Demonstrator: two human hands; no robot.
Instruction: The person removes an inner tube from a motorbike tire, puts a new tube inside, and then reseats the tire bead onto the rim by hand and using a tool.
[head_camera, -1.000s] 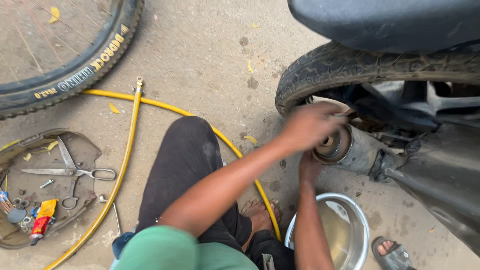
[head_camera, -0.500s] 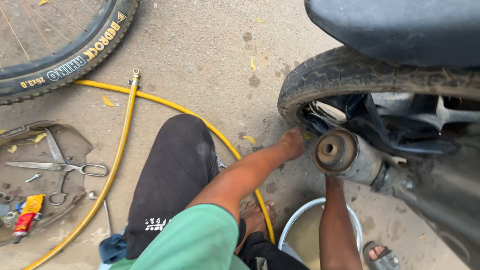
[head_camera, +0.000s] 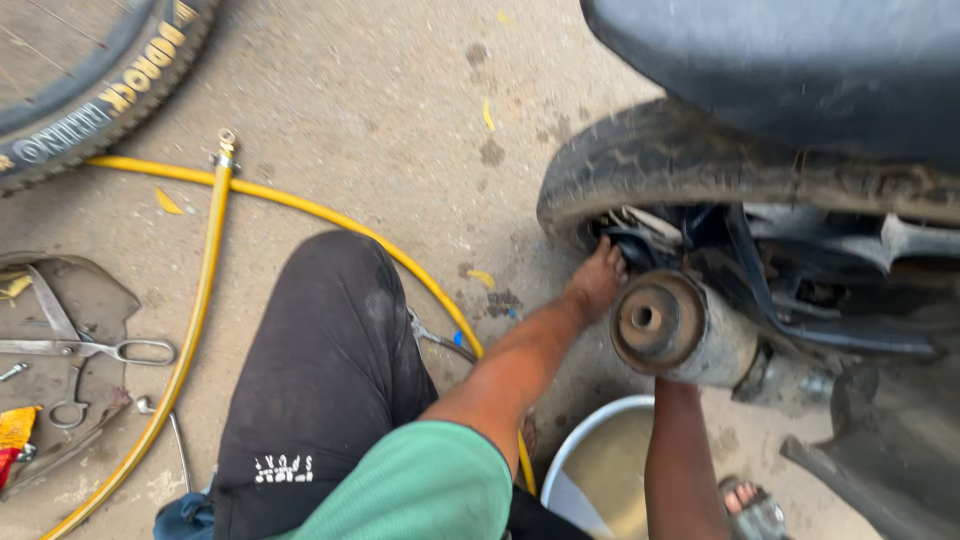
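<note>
A scooter's rear tyre (head_camera: 680, 160) stands at right under a dark seat (head_camera: 800, 60). My left hand (head_camera: 597, 280) reaches across my knee to the tyre's lower edge, its fingertips tucked in where the tyre meets the wheel; what they grip is hidden. The round end of the exhaust pipe (head_camera: 655, 322) sits just right of that hand. My right forearm (head_camera: 680, 450) rises behind the exhaust, which hides the hand.
A metal basin (head_camera: 590, 440) stands below the exhaust. A yellow hose (head_camera: 205, 260) curves over the concrete past my knee. Scissors (head_camera: 90, 350) and small tools lie on a rubber scrap at left. A bicycle tyre (head_camera: 110, 90) lies top left. A sandalled foot (head_camera: 750, 510) shows bottom right.
My left hand has come off the exhaust's end and dropped to the tyre's lower edge. My right hand has stayed behind the exhaust. The view has moved closer.
</note>
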